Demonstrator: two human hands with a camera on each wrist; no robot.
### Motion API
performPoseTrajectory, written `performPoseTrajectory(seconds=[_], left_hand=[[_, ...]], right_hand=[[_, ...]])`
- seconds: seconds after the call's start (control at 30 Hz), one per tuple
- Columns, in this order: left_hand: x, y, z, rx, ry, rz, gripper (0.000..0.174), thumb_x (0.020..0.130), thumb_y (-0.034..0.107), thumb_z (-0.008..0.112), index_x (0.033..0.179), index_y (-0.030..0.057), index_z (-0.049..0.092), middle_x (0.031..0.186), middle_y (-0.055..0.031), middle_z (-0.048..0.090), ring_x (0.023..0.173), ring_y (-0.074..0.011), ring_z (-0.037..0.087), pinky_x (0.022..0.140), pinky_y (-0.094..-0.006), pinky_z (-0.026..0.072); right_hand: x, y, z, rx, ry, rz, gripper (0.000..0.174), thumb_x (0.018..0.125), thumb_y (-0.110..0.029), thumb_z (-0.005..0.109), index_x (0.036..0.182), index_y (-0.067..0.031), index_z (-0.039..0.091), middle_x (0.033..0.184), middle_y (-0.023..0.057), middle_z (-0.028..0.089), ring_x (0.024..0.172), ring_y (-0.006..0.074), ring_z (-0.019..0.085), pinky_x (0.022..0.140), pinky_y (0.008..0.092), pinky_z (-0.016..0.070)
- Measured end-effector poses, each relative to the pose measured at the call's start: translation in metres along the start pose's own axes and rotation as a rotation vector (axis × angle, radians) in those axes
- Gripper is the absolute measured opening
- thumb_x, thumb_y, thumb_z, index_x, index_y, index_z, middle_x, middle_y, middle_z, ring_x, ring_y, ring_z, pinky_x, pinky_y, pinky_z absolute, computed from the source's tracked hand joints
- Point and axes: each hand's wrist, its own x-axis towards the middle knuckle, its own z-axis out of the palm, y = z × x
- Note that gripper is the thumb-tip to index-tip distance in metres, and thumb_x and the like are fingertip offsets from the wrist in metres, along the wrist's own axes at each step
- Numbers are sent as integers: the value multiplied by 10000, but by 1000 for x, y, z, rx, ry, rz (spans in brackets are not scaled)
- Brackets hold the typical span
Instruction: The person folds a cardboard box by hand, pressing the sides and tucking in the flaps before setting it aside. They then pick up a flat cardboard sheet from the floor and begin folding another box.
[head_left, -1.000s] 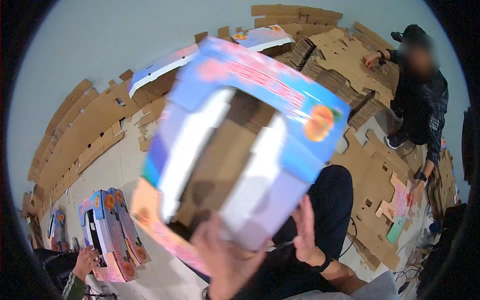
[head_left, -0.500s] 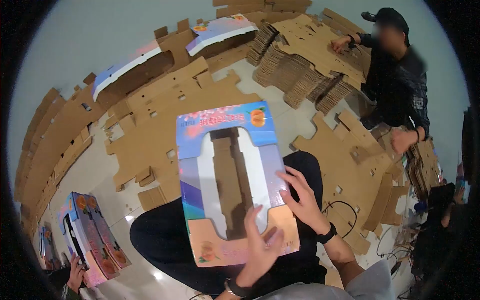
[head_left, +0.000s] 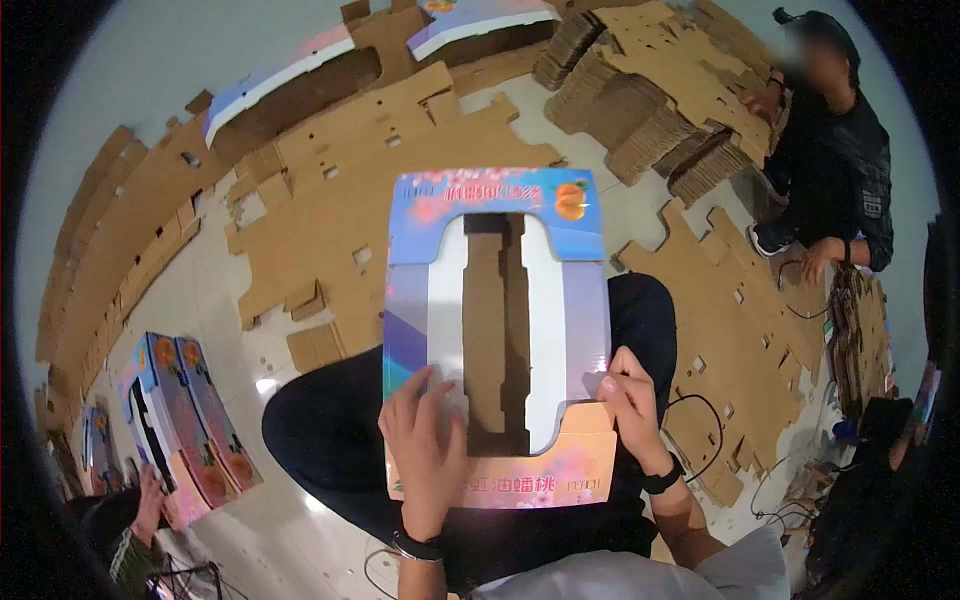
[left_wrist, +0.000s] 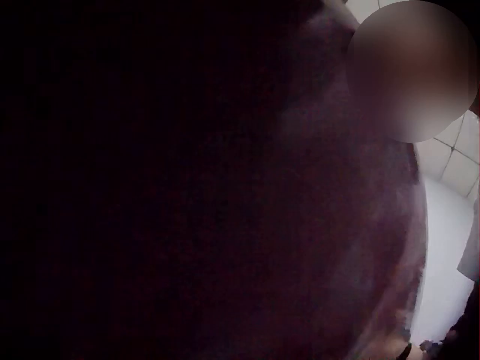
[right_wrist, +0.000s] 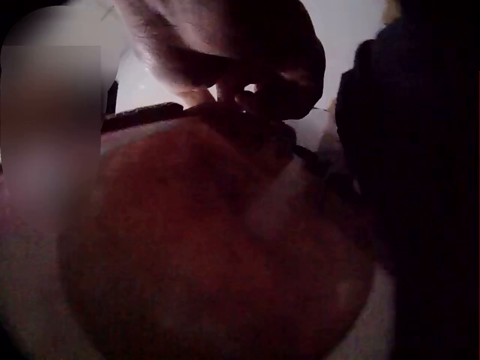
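A printed peach carton [head_left: 587,300] lies across my lap, its blue end away from me and its orange end near. Through the long opening in its top, brown cardboard shows between white inner flaps. My left hand [head_left: 425,450] rests on the near left part of the top, fingers spread over the left flap. At the right side, my right hand [head_left: 635,405] pinches the edge beside the orange corner with curled fingers. In the right wrist view, those fingers [right_wrist: 255,67] bend over the edge above a large printed peach [right_wrist: 217,240]. A dark, blurred surface fills most of the left wrist view.
Flat brown cardboard sheets [head_left: 400,200] cover the floor ahead, and stacked sheets [head_left: 640,120] stand behind. Finished-looking cartons [head_left: 180,430] stand at the left beside another person's hand [head_left: 150,500]. A person [head_left: 830,150] crouches at the right. A black cable [head_left: 715,430] loops near my knee.
The carton has come down from a raised, tilted position onto my lap and straightened. My left hand has shifted to its left side; my right hand's fingers have curled at the right edge.
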Motion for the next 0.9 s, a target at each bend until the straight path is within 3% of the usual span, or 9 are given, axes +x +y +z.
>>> performPoseTrajectory(seconds=[0.1,0.17,0.2,0.37,0.53,0.63,0.73,0.9], left_hand=[[-10,-13,-5,30,50,-28,201,776,-1,580,970,37,613,1084,-117,538,1059,-288,477,943,-387,356],[-8,-20,-11,-170,65,-79,212,729,-12,569,931,27,621,1030,-132,545,989,-327,493,874,-393,383],[-8,-21,-14,-135,24,-47,166,767,-47,523,896,-6,620,1048,-124,527,1008,-281,502,874,-340,412],[-8,-23,-37,-77,-138,32,268,673,-84,523,908,8,614,1000,-131,511,978,-287,489,865,-346,401],[-13,-33,-30,5,-140,165,221,651,135,517,817,-5,554,924,-146,459,852,-310,426,772,-375,378],[-10,-34,-23,57,-87,218,224,571,147,536,761,28,549,839,-114,448,782,-293,417,699,-362,370],[-15,-33,-28,98,-46,227,167,581,182,528,663,36,527,789,-109,463,756,-283,424,684,-370,362],[-24,-35,-26,-22,111,247,286,612,310,522,552,36,467,680,-86,484,691,-256,440,643,-383,340]], right_hand=[[-11,6,1,403,-8,81,416,893,-210,515,556,27,456,752,25,359,672,132,368,596,265,308],[-15,4,-1,442,-28,112,440,890,-240,521,533,3,434,738,20,361,679,131,373,603,277,303],[-16,7,-2,429,-38,117,449,887,-254,521,525,-7,427,711,20,370,671,136,375,603,279,300],[-20,15,-4,196,-17,30,501,898,-266,484,473,-32,359,550,29,400,591,165,362,607,318,297],[-37,26,-2,172,82,1,501,901,-251,483,473,-34,337,493,25,368,523,161,330,580,321,292],[-34,23,1,131,118,-52,473,896,-194,495,493,-13,329,508,35,355,524,165,322,540,314,271],[-30,22,3,-43,115,-175,394,883,-103,506,555,32,334,562,67,348,536,174,299,492,324,223],[-28,30,6,16,134,-156,444,907,-164,480,523,-7,321,550,54,350,512,157,294,491,311,218]])
